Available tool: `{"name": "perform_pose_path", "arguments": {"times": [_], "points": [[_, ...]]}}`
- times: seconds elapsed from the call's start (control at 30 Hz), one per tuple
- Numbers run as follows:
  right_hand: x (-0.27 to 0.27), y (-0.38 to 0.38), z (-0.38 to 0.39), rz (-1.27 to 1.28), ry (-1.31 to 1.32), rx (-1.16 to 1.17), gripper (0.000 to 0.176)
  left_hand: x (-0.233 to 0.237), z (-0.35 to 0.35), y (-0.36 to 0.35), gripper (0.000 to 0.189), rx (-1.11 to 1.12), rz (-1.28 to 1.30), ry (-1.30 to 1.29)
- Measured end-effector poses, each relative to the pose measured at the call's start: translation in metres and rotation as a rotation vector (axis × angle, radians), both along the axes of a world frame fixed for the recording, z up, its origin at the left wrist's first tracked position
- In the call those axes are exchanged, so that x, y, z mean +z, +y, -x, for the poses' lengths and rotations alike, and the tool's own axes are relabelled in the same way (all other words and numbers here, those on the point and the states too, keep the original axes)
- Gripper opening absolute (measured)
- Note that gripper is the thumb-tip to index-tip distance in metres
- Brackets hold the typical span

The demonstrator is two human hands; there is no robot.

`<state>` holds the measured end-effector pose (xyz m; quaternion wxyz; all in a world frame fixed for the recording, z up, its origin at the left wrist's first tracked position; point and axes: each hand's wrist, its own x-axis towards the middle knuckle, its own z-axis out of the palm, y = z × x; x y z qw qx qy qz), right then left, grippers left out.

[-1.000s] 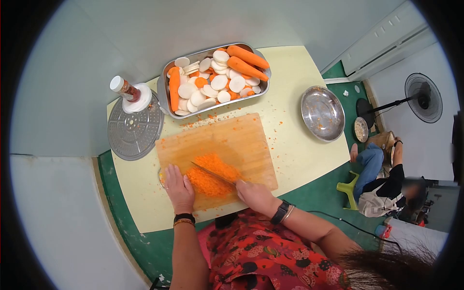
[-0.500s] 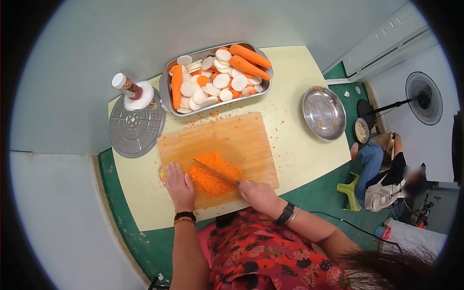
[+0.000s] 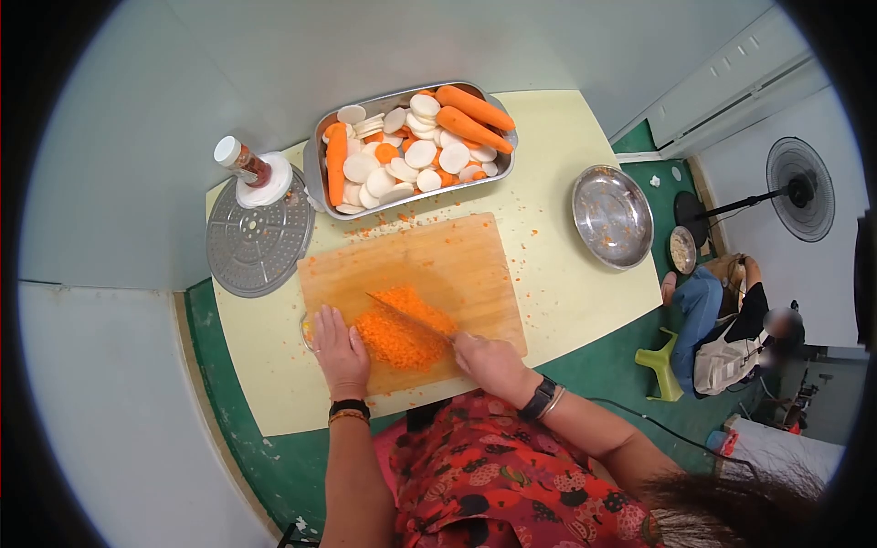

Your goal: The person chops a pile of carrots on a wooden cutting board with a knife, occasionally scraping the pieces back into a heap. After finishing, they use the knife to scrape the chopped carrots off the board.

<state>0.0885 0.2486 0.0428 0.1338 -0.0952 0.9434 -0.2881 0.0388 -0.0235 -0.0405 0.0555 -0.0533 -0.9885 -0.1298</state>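
Observation:
My right hand (image 3: 494, 363) is closed around the handle of a knife (image 3: 409, 318). The blade slants up and left over a pile of finely chopped carrot (image 3: 399, 345). That pile lies on the lower middle of a wooden cutting board (image 3: 457, 251). Flat on the board's left edge rests my left hand (image 3: 342, 356), fingers stretched out, with nothing in it. It is just left of the chopped carrot. Part of a small round item (image 3: 307, 331) shows from under the board beside my left fingers; I cannot make out its kind.
Behind the board stands a metal tray (image 3: 322, 203) of white slices, carrot slices and whole carrots. A perforated metal disc (image 3: 256, 247) and a white-capped jar (image 3: 242, 160) are at left, a metal bowl (image 3: 612, 217) at right. A seated person (image 3: 722, 342) and a fan (image 3: 799, 189) are beyond.
Almost nothing differs. The knife and both hands stay in nearly the same place over the board, and the whole view has shifted very slightly.

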Motion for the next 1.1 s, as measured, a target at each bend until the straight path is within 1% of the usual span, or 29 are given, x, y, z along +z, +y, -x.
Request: {"name": "perform_pose_path", "arguments": {"times": [0.17,0.27,0.37,0.47,0.57,0.77,0.87,0.97,1.1], "points": [[-0.009,-0.002,0.005,-0.014,-0.023,0.023,0.012,0.0,0.001,0.0,0.05,0.016,0.013,-0.016],[0.007,-0.004,0.007,-0.008,-0.033,0.035,0.012,0.001,0.0,0.0,0.05,0.007,0.003,-0.011],[-0.004,-0.005,0.006,0.03,-0.024,0.063,0.012,0.0,0.0,0.0,0.05,-0.004,-0.021,0.007],[-0.009,-0.008,0.006,-0.036,-0.077,0.062,0.012,-0.002,0.001,-0.001,0.05,0.012,0.002,-0.003],[0.005,-0.007,0.005,0.016,-0.009,0.038,0.012,0.003,0.0,0.001,0.05,0.006,0.01,-0.006],[-0.012,-0.009,0.008,-0.034,-0.054,0.051,0.012,-0.002,0.001,-0.001,0.05,-0.003,0.005,0.017],[0.0,-0.011,0.008,-0.001,0.021,0.047,0.013,0.002,0.001,0.0,0.049,-0.002,0.018,-0.008],[-0.008,-0.01,0.009,-0.048,-0.037,0.059,0.013,0.003,0.002,0.0,0.049,-0.012,0.009,0.011],[-0.006,-0.013,0.009,-0.03,-0.016,0.051,0.012,0.0,0.0,-0.001,0.049,-0.006,0.018,0.008]]}}
